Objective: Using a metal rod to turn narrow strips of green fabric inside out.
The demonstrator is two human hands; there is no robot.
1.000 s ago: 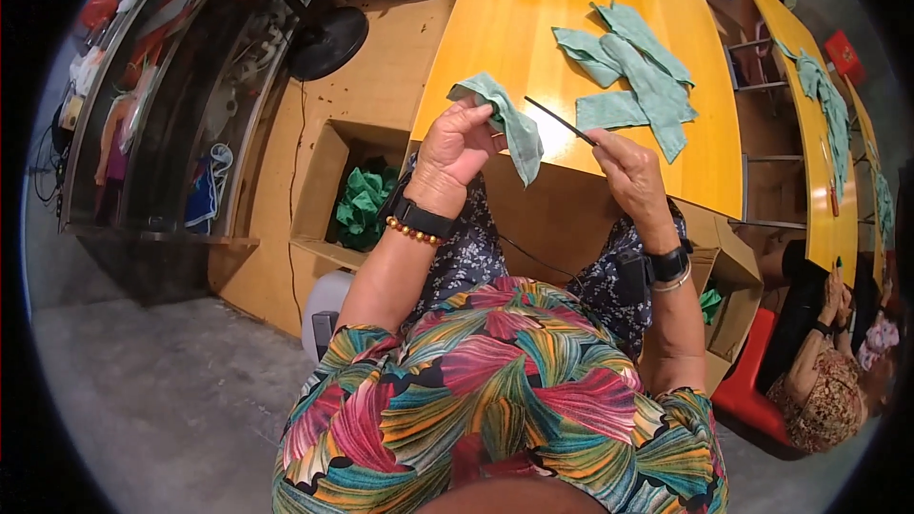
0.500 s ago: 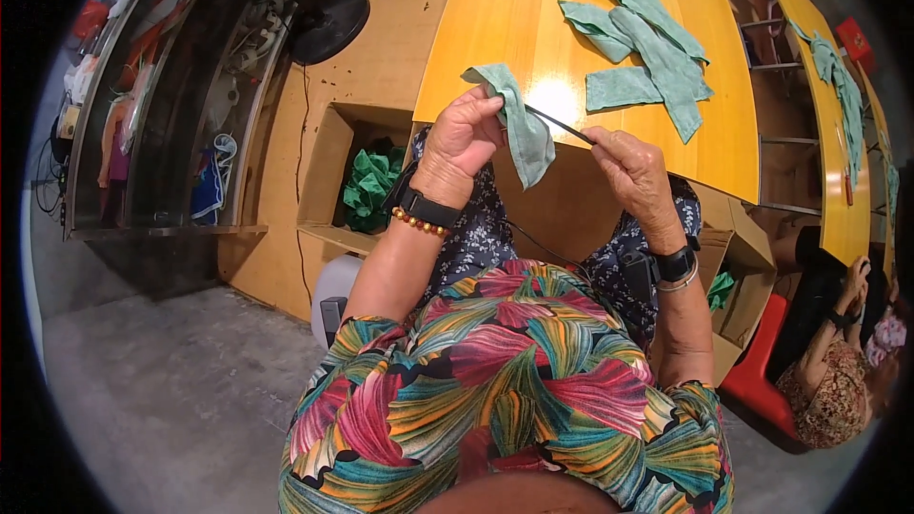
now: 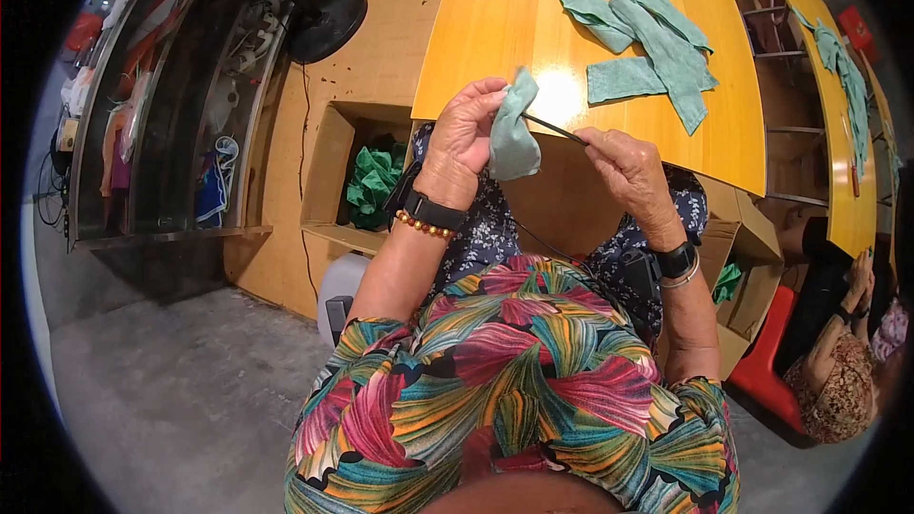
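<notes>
My left hand (image 3: 464, 128) pinches a green strip of cloth (image 3: 515, 138) by its upper part, and the strip hangs down in front of the table's near edge. Between the fingers of my right hand (image 3: 624, 167) is a thin black rod (image 3: 556, 128). The rod's far end reaches the cloth and disappears at it; whether it goes inside cannot be made out. Several more green cloth strips (image 3: 659, 52) lie crossed over each other on the yellow table (image 3: 486, 14), beyond my hands.
A cardboard box (image 3: 327, 162) with crumpled green material stands left of my knees, another box (image 3: 757, 228) to the right. A shelf rack (image 3: 171, 114) and a round black base (image 3: 328, 27) are at the left. A co-worker (image 3: 838, 376) sits at another table, by a red chair (image 3: 773, 362).
The cloth strip has shifted slightly left and turned, bunching closer to my left fingers. My right hand has moved a little left and lower with the black rod.
</notes>
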